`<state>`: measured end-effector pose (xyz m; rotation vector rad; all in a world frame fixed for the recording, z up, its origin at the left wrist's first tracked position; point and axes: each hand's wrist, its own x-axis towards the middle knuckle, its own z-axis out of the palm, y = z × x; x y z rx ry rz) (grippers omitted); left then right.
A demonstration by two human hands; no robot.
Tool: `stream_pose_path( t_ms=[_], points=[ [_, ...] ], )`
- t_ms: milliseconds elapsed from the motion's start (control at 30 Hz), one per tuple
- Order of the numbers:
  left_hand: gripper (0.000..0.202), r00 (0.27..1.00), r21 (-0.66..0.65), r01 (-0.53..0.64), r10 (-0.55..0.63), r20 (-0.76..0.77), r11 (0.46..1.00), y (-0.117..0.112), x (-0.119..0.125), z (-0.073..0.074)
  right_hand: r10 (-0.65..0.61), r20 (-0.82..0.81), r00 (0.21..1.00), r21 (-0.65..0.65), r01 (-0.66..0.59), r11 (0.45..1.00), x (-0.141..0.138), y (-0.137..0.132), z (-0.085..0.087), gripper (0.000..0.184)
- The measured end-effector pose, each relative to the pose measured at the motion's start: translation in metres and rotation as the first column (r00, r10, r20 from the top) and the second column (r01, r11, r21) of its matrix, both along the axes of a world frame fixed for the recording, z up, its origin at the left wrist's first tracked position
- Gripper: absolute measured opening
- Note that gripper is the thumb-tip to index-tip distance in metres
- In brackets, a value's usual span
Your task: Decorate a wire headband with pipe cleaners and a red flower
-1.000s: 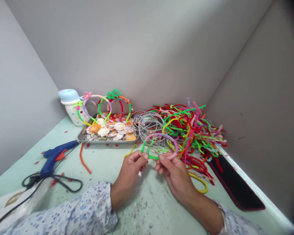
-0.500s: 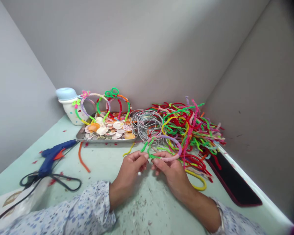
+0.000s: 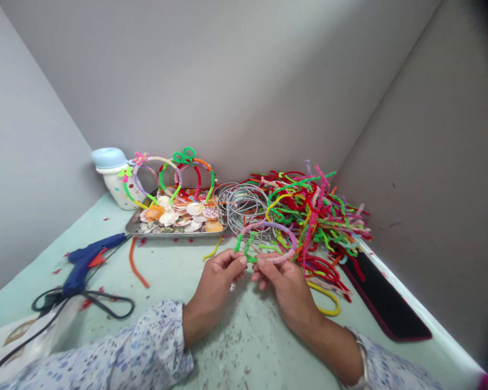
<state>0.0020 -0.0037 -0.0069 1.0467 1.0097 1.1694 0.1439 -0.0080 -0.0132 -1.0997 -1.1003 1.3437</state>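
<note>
Between my hands is a ring wrapped in pipe cleaner (image 3: 294,238), lilac and pink around most of it and green at the near left. My left hand (image 3: 217,279) pinches the green part between thumb and fingers. On the near side of the ring, my right hand (image 3: 284,287) grips it with thumb and forefinger where green meets pink. A loose green end sticks up inside the ring. Just behind it lies a coil of grey wire (image 3: 244,208). The fingertips partly cover the green section.
A heap of coloured pipe cleaners (image 3: 305,211) fills the back right, beside a black flat case (image 3: 390,303). At left are a metal tray (image 3: 174,235) of shells with finished rings, a white jar (image 3: 122,187), a blue glue gun (image 3: 79,265) with cord, and an orange pipe cleaner (image 3: 137,265).
My right hand's fingers have shifted slightly left along the ring, closer to my left hand. The ring has tipped a little. My left hand keeps its pinch.
</note>
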Motion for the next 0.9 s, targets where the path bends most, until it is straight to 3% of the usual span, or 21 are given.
stream_pose_path(
  t_ms=[333, 533, 900],
  points=[
    [0.015, 1.000, -0.006, -0.027, 0.027, -0.014, 1.000, 0.0007, 0.0009, -0.0002, -0.055, 0.055, 0.997, 0.039, 0.053, 0.998, 0.0004, -0.0013, 0.0021, 0.029],
    [0.014, 1.000, 0.034, -0.023, 0.023, -0.010, 0.999, 0.0006, 0.0005, -0.0035, -0.011, -0.003, 1.000, 0.052, 0.011, 0.999, 0.0002, -0.0014, 0.0010, 0.027],
    [0.017, 0.991, 0.107, -0.089, 0.099, -0.087, 0.990, -0.0044, 0.0028, 0.0060, -0.075, -0.022, 0.997, 0.034, 0.076, 0.997, 0.0000, 0.0007, -0.0006, 0.029]
  ],
)
